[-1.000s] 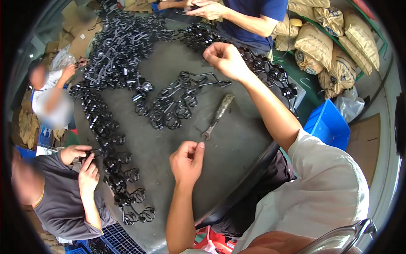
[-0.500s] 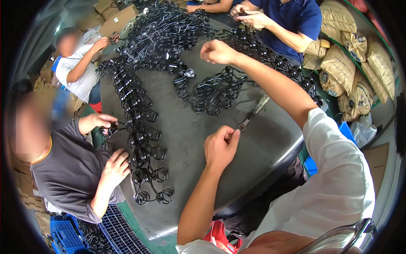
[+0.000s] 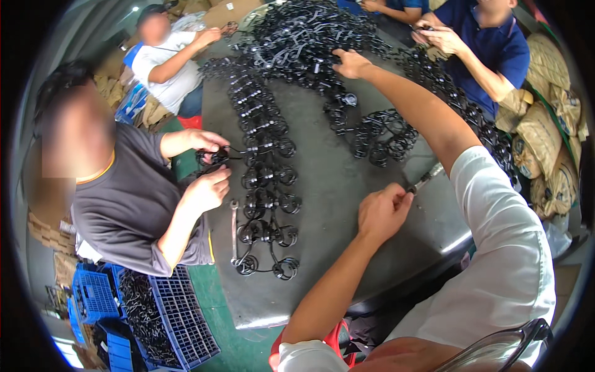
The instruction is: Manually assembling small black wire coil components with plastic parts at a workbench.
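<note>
My left hand (image 3: 384, 212) is closed just above the near right part of the dark tabletop, thumb and fingertips pressed together; whatever they pinch is too small to make out. Beside its thumb lies a metal wrench (image 3: 426, 178), its ring end close to the fingertips; whether they touch I cannot tell. My right hand (image 3: 353, 64) stretches across to the edge of a big heap of black wire clamps with coiled rings (image 3: 291, 37). Its fingers look apart, and nothing shows in them. A smaller cluster of coiled black parts (image 3: 384, 133) lies between my two hands.
A long row of coiled black parts (image 3: 263, 161) runs down the table's left side, a second wrench (image 3: 234, 232) beside it. A co-worker in grey (image 3: 142, 192) handles a black part there. Other co-workers sit across. Blue crates (image 3: 183, 316) stand lower left; stacked sacks (image 3: 545, 124) right.
The view has swung, shifting the table rightward. My right hand has reached farther forward to the heap, its fingers uncurling. The left stays by the wrench. The grey-shirted co-worker's hands have come together.
</note>
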Tool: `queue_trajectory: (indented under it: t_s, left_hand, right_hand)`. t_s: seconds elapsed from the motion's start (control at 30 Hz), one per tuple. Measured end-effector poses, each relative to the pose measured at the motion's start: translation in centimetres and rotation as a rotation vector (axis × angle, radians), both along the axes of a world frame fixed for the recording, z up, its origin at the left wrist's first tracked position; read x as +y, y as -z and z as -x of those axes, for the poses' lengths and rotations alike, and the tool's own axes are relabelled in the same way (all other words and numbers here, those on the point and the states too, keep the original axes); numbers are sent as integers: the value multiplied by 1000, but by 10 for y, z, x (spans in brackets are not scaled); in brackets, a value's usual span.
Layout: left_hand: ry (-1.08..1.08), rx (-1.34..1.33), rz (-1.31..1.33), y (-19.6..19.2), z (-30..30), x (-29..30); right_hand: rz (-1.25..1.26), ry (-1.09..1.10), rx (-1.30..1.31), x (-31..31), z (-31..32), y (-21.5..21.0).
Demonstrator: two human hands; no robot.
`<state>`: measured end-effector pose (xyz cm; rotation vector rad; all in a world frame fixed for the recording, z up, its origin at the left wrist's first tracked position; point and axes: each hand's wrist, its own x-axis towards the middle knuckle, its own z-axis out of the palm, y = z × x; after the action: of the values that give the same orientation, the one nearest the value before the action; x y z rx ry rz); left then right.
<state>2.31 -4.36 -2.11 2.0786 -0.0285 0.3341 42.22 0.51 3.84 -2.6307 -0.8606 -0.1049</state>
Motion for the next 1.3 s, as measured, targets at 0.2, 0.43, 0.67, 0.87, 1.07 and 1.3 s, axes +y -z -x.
queue_trajectory:
  t_s: [0.2,0.43,0.67,0.87,1.07,1.3]
  left_hand:
    - [-2,50,10,0,3,3]
    - [-5,60,15,-3,3,5]
    - [25,53,26,-4,0,4]
    - [4,38,7,0,3,7]
    - [51,103,26,-10,2,5]
    - [60,73,3,-4,4,5]
  right_hand:
    - [-148,28,-13,23,-1,8]
    - [-215,50,44,29,-16,11]
    - [-308,195,176,21,-25,-13]
    - [-309,221,87,27,-7,-21]
    - [-315,-2,-162,21,-43,3]
    - [-106,120,-184,38,-39,4]
